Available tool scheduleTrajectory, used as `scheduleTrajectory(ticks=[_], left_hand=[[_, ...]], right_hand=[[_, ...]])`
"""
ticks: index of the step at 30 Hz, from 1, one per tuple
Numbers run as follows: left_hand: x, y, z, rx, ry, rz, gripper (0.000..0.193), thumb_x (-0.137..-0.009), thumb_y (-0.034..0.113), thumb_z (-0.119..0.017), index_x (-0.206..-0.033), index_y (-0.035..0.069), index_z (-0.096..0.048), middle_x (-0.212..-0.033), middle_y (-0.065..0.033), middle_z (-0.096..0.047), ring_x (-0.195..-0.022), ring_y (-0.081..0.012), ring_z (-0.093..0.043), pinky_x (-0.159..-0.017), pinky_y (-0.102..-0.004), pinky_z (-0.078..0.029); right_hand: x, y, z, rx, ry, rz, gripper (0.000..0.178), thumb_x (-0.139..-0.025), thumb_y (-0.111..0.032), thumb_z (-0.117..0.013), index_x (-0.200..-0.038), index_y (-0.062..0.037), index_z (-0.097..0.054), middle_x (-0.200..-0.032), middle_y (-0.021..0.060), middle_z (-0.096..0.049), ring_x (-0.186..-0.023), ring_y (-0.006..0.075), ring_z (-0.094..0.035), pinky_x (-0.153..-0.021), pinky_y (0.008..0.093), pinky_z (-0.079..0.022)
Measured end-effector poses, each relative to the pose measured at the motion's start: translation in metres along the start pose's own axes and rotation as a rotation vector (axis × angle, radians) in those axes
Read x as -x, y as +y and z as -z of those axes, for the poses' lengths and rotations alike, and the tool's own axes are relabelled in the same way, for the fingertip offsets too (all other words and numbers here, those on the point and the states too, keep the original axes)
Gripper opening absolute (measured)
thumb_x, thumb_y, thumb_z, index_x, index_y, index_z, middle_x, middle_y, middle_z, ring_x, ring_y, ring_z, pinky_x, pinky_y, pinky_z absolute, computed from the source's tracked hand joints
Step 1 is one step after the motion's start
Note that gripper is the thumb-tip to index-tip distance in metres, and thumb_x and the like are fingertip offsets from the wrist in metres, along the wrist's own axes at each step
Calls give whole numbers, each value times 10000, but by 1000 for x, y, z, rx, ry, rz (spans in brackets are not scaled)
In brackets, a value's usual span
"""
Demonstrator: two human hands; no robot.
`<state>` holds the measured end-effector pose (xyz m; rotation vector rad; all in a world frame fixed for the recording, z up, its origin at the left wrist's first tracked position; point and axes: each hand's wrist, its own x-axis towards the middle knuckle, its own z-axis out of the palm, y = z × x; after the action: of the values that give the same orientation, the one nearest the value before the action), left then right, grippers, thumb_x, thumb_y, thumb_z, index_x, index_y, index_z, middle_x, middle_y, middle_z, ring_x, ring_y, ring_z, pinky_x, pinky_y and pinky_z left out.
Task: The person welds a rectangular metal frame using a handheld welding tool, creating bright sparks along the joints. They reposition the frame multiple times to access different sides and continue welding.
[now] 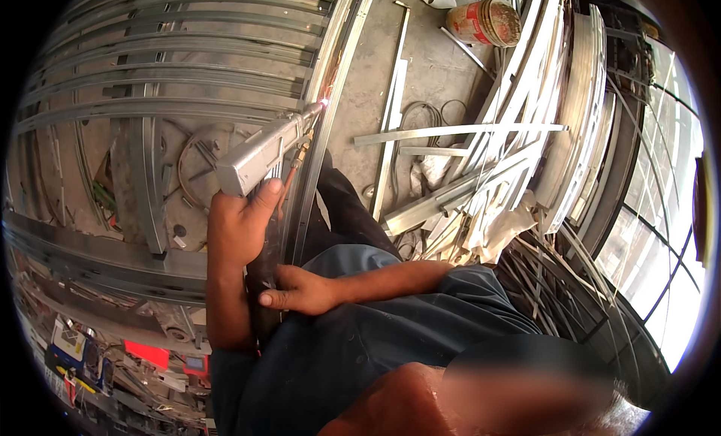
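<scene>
A silver-grey handheld welding gun (263,152) with a boxy body points up and to the right. Its narrow nozzle (310,111) ends at a small bright glow on a long steel channel (347,42). My left hand (242,224) is closed around the gun's grip, thumb along the upper side. Below it, my right hand (304,290) wraps the thick dark hose (263,274) running down from the gun, close against my shirt. A brass fitting with a copper-coloured tube (299,159) runs beside the gun. The inner side of the grip is hidden by my fingers.
Parallel steel bars (188,49) join the channel on the left. Loose metal strips (518,98) pile up at right, with a dirty bucket (484,23) beyond. Cables (428,117) lie on the concrete floor (360,120). Tools and a red case (146,353) sit at lower left.
</scene>
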<state>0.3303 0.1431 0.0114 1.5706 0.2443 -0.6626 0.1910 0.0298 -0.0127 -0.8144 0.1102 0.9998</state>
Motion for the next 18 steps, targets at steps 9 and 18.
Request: scheduleTrajectory(ticks=[9,18], left_hand=[[2,-2,-3,58,13,6,340,-996,234,-625,-1202,-36,-607,-890,-73,-684,-666,-125,-610,-597,-268,-484],[4,-2,-4,-25,-7,-11,349,-999,225,-624,-1224,-40,-601,-881,-83,-677,-682,-126,-608,-605,-276,-489]], right_hand=[[1,-1,0,-29,-10,6,618,-991,-486,-602,-1300,39,-495,-1125,106,-610,-1091,171,-544,-922,344,-476],[4,-5,2,-1,-20,32,607,-997,-468,-600,-1315,37,-494,-1157,113,-609,-1117,181,-546,-946,349,-472]])
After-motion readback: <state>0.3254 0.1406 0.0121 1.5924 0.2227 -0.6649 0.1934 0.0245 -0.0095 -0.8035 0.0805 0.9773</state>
